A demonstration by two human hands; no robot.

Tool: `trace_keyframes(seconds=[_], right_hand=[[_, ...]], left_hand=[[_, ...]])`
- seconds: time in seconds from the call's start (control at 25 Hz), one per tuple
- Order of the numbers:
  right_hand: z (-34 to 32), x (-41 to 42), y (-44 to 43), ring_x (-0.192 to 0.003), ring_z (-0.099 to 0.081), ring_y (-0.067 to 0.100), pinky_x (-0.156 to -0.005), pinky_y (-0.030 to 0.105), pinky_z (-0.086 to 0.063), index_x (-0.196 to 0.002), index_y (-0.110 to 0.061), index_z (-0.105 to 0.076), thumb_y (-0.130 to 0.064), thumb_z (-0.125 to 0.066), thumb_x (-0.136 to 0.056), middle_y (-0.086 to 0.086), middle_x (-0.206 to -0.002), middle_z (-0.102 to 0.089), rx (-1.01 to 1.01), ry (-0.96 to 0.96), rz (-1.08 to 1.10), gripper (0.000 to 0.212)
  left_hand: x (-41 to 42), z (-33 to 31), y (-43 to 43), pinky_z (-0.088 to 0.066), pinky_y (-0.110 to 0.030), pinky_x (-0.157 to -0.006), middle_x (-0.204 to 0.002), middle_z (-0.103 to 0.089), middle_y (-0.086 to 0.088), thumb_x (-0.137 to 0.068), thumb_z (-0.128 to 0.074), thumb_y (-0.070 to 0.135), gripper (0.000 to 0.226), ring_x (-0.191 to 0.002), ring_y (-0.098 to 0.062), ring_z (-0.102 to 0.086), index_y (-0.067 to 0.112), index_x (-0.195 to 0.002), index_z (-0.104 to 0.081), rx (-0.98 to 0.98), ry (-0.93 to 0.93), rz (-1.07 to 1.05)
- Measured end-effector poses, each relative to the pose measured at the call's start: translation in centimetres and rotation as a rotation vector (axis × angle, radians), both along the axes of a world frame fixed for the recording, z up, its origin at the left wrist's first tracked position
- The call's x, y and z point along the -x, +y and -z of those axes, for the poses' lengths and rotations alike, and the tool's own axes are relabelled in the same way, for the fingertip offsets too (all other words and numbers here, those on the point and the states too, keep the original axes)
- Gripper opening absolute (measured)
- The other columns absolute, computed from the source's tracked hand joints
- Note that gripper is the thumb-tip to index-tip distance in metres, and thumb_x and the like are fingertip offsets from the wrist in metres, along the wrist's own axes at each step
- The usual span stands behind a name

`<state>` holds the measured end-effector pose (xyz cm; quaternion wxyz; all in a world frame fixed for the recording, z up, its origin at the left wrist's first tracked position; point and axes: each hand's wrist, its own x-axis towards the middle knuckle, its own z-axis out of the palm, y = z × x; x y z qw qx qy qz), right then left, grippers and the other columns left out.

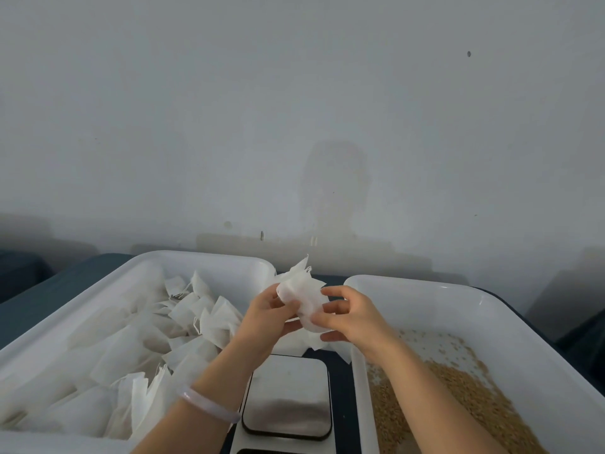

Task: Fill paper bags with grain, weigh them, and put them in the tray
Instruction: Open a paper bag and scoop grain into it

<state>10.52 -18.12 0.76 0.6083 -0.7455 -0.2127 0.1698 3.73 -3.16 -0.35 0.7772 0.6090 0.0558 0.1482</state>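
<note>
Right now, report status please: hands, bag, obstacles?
Left hand, right hand both pinch white paper bag, mid-air. Scale pan bare. Grain tray at right, nothing in the way.

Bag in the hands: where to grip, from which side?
Pinch the bag at its side edges, below the ragged top, one hand from each side, much as the left hand and right hand hold it. It is thin, limp and flat, ragged end pointing up and away, so side pinches probably let the mouth spread.
</note>
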Motion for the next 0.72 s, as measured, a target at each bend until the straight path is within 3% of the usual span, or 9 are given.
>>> trace_keyframes(seconds=[0.16, 0.24, 0.36, 0.48, 0.6, 0.72], right_hand=[[0.1, 0.1, 0.3, -0.077, -0.071, 0.022, -0.065, 0.032, -0.058, -0.101, -0.008, -0.063, -0.003, -0.074, -0.075, 0.013, -0.091, -0.071, -0.103, -0.024, 0.037, 0.028], [0.0, 0.2, 0.3, -0.080, -0.071, 0.024, -0.070, 0.035, -0.059, -0.098, -0.006, -0.064, -0.002, -0.073, -0.076, 0.014, -0.092, -0.071, -0.118, -0.034, 0.051, 0.024], [-0.6, 0.3, -0.1, -0.080, -0.069, 0.021, -0.063, 0.028, -0.058, -0.100, -0.006, -0.061, 0.005, -0.066, -0.080, 0.014, -0.093, -0.068, -0.094, -0.060, 0.084, 0.023], [-1.0, 0.0, -1.0, -0.081, -0.067, 0.020, -0.063, 0.027, -0.058, -0.095, -0.009, -0.062, 0.006, -0.066, -0.080, 0.013, -0.093, -0.067, -0.131, -0.048, 0.094, 0.022], [-0.5, 0.2, -1.3, -0.081, -0.068, 0.019, -0.064, 0.027, -0.057, -0.093, -0.011, -0.063, 0.006, -0.067, -0.079, 0.011, -0.091, -0.069, -0.164, -0.008, 0.018, 0.022], [0.2, 0.4, -0.8, -0.080, -0.069, 0.019, -0.065, 0.027, -0.057, -0.093, -0.010, -0.063, 0.007, -0.067, -0.079, 0.011, -0.091, -0.068, -0.179, 0.021, -0.013, 0.022]], left_hand=[[0.1, -0.1, -0.3, -0.056, -0.032, -0.069, -0.102, -0.070, -0.016, -0.085, -0.066, 0.010, 0.028, -0.091, -0.029, -0.070, 0.006, -0.111, -0.056, 0.066, 0.095, 0.135], [0.1, 0.0, -0.4, -0.056, -0.027, -0.064, -0.093, -0.072, -0.015, -0.082, -0.069, 0.010, 0.022, -0.083, -0.025, -0.071, 0.002, -0.101, -0.062, -0.023, 0.153, 0.123], [0.0, 0.1, -0.3, -0.055, -0.024, -0.054, -0.072, -0.072, -0.011, -0.084, -0.064, 0.000, 0.003, -0.066, -0.019, -0.071, 0.000, -0.086, -0.066, 0.047, 0.157, -0.029], [0.0, 0.2, 0.4, -0.056, -0.026, -0.055, -0.077, -0.071, -0.013, -0.085, -0.064, 0.001, 0.003, -0.067, -0.020, -0.071, 0.001, -0.084, -0.067, 0.113, 0.156, -0.019], [0.4, 0.1, 0.4, -0.056, -0.026, -0.059, -0.085, -0.072, -0.012, -0.085, -0.066, 0.011, 0.007, -0.075, -0.019, -0.071, 0.006, -0.087, -0.071, 0.025, 0.207, 0.130], [0.6, 0.0, 0.3, -0.055, -0.024, -0.057, -0.076, -0.071, -0.010, -0.084, -0.065, 0.008, 0.017, -0.069, -0.015, -0.070, 0.010, -0.070, -0.073, -0.009, 0.211, 0.118]])
